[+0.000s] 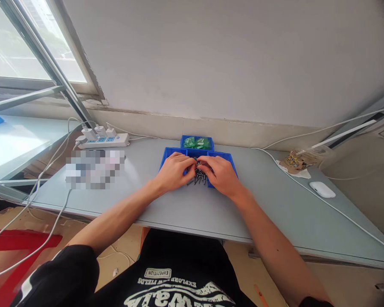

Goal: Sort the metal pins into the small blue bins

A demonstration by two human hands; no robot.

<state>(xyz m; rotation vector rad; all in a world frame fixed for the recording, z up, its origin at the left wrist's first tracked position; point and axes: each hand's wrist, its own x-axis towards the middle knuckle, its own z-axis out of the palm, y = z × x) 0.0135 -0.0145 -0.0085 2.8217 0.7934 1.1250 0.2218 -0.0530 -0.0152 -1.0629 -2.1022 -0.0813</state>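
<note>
My left hand [176, 171] and my right hand [222, 174] meet over a pile of small dark metal pieces, like screws or pins [199, 177], at the middle of the desk. Thumb and fingers of each hand are drawn together in a pinch; whatever lies between the fingertips is too small to make out. Partly covered by my hands, a blue bin [170, 151] stands at the left and another blue bin [232, 159] at the right. Behind the pile, a third blue bin [196, 138] holds green parts in clear bags [203, 143].
A white power strip [120, 140] with several plugs lies at the back left, near a blurred patch [95, 168]. To the right are a plastic cup with a straw [297, 161], a white earphone case [322, 189] and a cable [291, 175] running across the grey desk [192, 209].
</note>
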